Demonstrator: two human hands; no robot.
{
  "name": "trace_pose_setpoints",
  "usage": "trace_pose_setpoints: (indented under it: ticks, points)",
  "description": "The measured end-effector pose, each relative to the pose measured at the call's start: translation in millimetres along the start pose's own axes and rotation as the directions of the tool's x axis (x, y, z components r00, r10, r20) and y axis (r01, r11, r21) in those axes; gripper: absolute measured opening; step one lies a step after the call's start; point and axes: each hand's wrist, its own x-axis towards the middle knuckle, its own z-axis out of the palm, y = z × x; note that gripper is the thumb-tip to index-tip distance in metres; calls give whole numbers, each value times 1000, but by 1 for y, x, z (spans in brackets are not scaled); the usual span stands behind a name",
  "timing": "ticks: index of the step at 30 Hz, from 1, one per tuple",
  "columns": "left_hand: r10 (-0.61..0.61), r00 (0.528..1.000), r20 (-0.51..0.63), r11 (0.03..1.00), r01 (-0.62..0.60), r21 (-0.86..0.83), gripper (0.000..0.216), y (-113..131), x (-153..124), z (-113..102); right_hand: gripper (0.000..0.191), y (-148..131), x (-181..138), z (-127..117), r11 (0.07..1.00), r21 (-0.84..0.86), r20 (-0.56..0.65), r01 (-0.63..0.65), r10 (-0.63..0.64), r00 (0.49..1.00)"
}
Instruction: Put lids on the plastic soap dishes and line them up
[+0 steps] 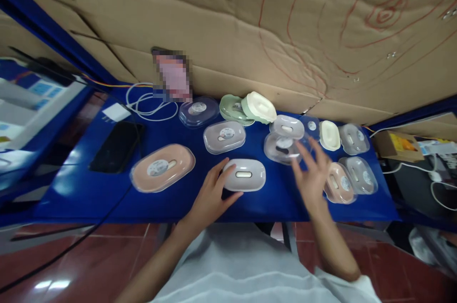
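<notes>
One pale box (250, 167) lies on the near middle of the blue table (269, 203), its long white handle facing up. The left hand (210, 193) wraps its left end, pinching it between the thumb on the near side and the fingers on the far side. No round sticker shows on its top, so it looks less complete than its labelled neighbours, though whether more is needed cannot be told.

The right hand (314, 174), blurred, is spread beside a pale lid (286, 124) and a clear box (273, 147) overlapping it; no thing shows in its grasp, and contact is unclear.

Just beyond the left hand sits a stickered grey box (214, 137); farther left is a large peach box (178, 156), also stickered. Both seem put together. On the far side, a cream-and-green box (259, 107) leans on a green box (228, 105). To the right, a cream box (330, 135) shows no sticker, while a small peach box (333, 191) bears one.
</notes>
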Motion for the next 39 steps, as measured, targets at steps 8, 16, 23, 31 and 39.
trace_pose_setpoints:
  ticks: [8, 16, 23, 31, 39]
  points:
    - [18, 1000, -2, 1000, -18, -1, 99, -4, 0, 4, 64, -73, -98, 11, 961, 278, 289, -3, -81, 954]
    - [75, 997, 6, 997, -75, 28, 88, -6, -3, 1, 57, -57, -84, 22, 933, 332, 269, 142, -238, 933]
    - [47, 999, 16, 991, -48, 123, 83, -6, -22, -18, 53, -52, -76, 23, 869, 450, 287, 206, -359, 888]
    - [-111, 977, -179, 962, 151, 229, 80, -11, -83, -55, 53, -46, -15, 34, 969, 185, 366, 165, -224, 903]
    - [-126, 877, -465, 883, 313, 351, 86, -22, -65, -50, 19, -33, -41, 24, 918, 376, 248, -128, 34, 968]
